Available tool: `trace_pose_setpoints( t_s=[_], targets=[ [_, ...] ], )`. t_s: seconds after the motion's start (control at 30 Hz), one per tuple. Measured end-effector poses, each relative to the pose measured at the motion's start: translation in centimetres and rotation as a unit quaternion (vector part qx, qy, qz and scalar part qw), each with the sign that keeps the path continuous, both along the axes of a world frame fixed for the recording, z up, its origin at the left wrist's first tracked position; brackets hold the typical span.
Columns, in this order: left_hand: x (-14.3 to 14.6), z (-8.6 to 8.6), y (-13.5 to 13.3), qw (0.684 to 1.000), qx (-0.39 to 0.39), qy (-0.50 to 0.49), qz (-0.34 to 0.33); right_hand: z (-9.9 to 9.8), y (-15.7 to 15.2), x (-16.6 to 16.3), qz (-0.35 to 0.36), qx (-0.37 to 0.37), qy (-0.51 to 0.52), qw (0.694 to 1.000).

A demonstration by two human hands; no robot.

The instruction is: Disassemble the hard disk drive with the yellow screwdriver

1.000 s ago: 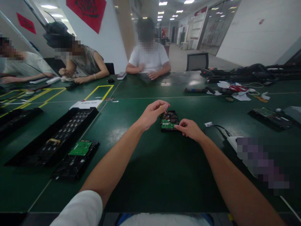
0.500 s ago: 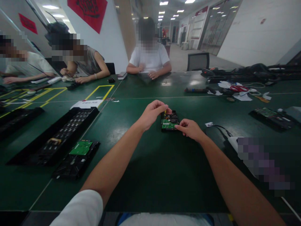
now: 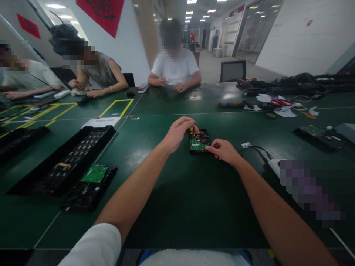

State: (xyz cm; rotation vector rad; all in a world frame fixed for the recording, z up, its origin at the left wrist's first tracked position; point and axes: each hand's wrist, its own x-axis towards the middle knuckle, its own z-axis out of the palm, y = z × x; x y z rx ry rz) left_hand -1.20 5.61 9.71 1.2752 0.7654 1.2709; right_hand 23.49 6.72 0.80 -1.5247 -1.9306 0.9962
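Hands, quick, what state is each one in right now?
Left hand: closed, holding a yellow tool at the drive.
Right hand: curled at the drive's right edge; whether it grips can't be told.

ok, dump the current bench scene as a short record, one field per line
left hand: pinching a small yellow item, over the drive's far left corner
right hand: thumb at the drive's near right edge
drive: flat on green table, green board visible
left of hands: long black tray; second drive beside it
right of hands: black unit with green board; black cable
co-workers: one opposite; others at left
unclear: what the yellow item is
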Motion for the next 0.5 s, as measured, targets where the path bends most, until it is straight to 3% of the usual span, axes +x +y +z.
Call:
trace_pose_setpoints(
  t_s=[0.17, 0.5],
  targets=[
    [0.28, -0.02, -0.04, 0.999, -0.028, -0.028, 0.023, -0.03, -0.03, 0.03, -0.004, -0.002, 0.004, 1.000],
    [-0.34, 0.12, 0.25, 0.997, 0.040, 0.054, 0.030, 0.39, -0.17, -0.12, -0.006, -0.004, -0.001, 1.000]
  ],
)
